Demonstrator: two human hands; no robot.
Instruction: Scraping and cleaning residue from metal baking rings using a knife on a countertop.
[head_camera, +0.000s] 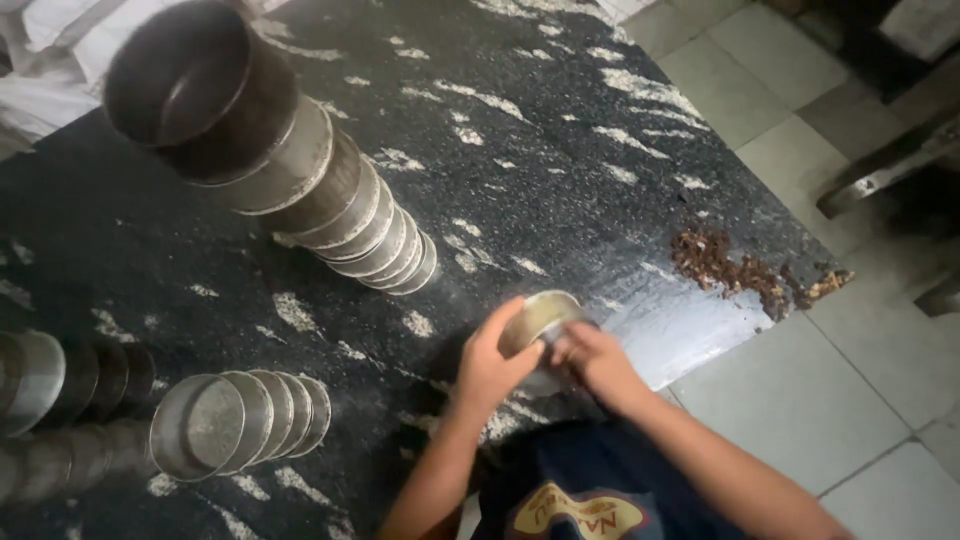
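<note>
While both hands work at the near edge of the dark speckled counter (560, 130), they share one small round metal tin (540, 322). The left hand (490, 370) cups its side, fingers (500, 318) curled over the rim; the right hand (598, 362) grips the opposite side, though blur hides what its fingertips do there. Three stacks of like tins stand finished: a tall leaning stack (300, 180) at the back, a shorter stack (240, 425) at front left, and a dim stack (60, 380) at the far left edge. Judging by these, most tins look done, with this one in hand. Brown crumbs (740, 268) lie near the counter's corner, above a pale tiled floor (800, 400).
</note>
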